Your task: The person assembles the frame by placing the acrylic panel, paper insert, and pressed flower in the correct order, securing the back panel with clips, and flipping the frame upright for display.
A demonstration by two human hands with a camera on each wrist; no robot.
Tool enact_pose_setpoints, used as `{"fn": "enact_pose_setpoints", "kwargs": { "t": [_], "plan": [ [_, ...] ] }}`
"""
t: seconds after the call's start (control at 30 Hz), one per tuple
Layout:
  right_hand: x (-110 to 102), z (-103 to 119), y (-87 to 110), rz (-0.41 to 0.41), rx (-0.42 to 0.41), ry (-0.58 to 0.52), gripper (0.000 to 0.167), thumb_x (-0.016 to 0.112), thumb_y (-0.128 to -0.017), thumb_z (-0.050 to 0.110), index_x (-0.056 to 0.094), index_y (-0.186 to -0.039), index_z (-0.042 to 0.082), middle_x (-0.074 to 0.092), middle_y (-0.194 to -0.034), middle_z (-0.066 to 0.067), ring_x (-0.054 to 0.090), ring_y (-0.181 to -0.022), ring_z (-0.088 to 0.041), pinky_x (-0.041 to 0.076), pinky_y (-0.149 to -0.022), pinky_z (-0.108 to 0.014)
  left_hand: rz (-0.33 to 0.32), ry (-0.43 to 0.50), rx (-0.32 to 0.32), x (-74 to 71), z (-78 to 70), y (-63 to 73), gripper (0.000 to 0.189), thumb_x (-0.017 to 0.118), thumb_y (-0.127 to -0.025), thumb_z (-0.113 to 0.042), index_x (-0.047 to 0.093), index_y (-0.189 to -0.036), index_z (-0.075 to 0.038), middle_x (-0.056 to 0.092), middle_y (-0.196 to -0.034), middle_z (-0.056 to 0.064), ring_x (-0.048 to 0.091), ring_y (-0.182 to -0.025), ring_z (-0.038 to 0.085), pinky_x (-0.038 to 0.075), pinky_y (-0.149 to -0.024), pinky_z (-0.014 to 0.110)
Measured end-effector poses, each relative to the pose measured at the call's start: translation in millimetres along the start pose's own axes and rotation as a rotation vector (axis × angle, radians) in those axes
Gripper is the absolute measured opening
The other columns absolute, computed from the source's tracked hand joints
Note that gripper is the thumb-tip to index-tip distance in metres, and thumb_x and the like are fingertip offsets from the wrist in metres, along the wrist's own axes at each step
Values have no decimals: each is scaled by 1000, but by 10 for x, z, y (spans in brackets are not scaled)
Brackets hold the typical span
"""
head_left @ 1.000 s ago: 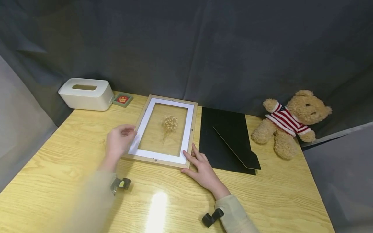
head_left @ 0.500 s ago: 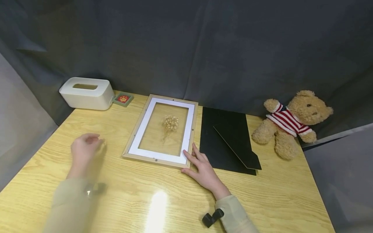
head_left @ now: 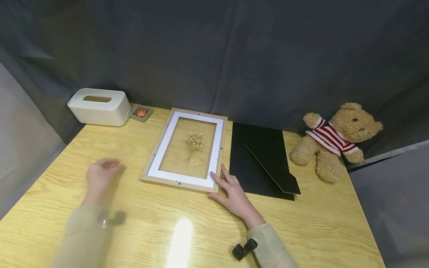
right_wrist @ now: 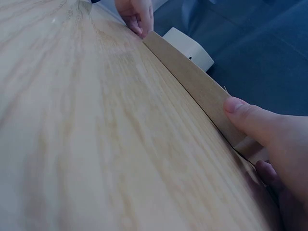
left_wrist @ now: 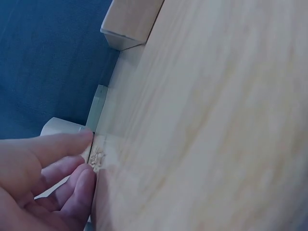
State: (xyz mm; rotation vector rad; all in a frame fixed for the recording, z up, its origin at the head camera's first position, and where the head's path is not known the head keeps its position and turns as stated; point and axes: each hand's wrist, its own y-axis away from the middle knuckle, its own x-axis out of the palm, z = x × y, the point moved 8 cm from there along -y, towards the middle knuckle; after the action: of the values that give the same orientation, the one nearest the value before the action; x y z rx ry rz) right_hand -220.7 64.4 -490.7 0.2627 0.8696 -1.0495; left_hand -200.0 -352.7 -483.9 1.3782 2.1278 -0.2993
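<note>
My left hand point(head_left: 101, 175) is low over the table, left of the picture frame. In the left wrist view its thumb and fingers point(left_wrist: 79, 190) stand apart, with tiny pale bits point(left_wrist: 96, 157), like dried-flower crumbs, at the gap. The wooden picture frame point(head_left: 177, 182) lies flat with its white mat point(head_left: 187, 178) facing up. A small bunch of dried flowers point(head_left: 196, 142) shows inside the mat's opening. My right hand point(head_left: 233, 195) rests on the frame's lower right corner, thumb against the wooden edge and a finger on the mat. Its other fingers are partly hidden.
A black backing board point(head_left: 241, 163) with its stand flap point(head_left: 275, 169) lies right of the frame. The teddy bear point(head_left: 330, 139) leans at the back right. A white tissue box point(head_left: 100, 111) and a green coaster point(head_left: 141, 113) stand at the back left. A dark curtain point(head_left: 214, 56) hangs behind.
My left hand has left the frame's left edge and swung left over the table, then shifted slightly right to the pale bits. The right hand and the frame have stayed put.
</note>
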Motion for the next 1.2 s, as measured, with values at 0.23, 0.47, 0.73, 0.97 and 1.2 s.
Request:
{"fn": "enact_pose_setpoints", "kwargs": {
  "t": [0.23,0.47,0.73,0.97,1.2],
  "plan": [
    [-7,4,1,-1,7,-3,70,71,-83,44,42,-145,28,14,-159,-8,38,-124,-20,41,-99,-47,-22,-37,18,-3,-40,2,33,64,-89,-8,61,-120,2,63,-115,22,61,-104,34,48,-93,43],
    [-11,1,-4,-1,9,-3,70,71,-83,43,42,-144,28,14,-159,-8,39,-124,-20,41,-99,-47,-61,-71,65,-29,-113,3,26,63,-88,-3,64,-112,5,66,-108,24,64,-98,37,47,-92,48],
    [0,2,-5,-1,-5,0,70,71,-84,44,42,-145,27,14,-158,-10,39,-124,-22,41,-98,-48,-97,-131,71,-48,-165,-3,21,63,-86,-3,67,-104,5,69,-99,22,66,-88,34,50,-79,37],
    [-3,6,0,-8,-17,2,69,71,-83,43,43,-144,26,14,-158,-10,40,-121,-21,42,-96,-47,-109,-134,90,-44,-170,-16,19,64,-84,-3,68,-100,6,70,-93,22,67,-85,36,49,-84,44],
    [-9,17,1,-9,-13,-2,69,71,-84,43,43,-144,26,15,-158,-11,40,-121,-22,42,-97,-47,-76,-73,37,-2,-187,11,25,62,-88,-8,65,-111,3,67,-105,22,65,-92,32,52,-82,39]
  ]
}}
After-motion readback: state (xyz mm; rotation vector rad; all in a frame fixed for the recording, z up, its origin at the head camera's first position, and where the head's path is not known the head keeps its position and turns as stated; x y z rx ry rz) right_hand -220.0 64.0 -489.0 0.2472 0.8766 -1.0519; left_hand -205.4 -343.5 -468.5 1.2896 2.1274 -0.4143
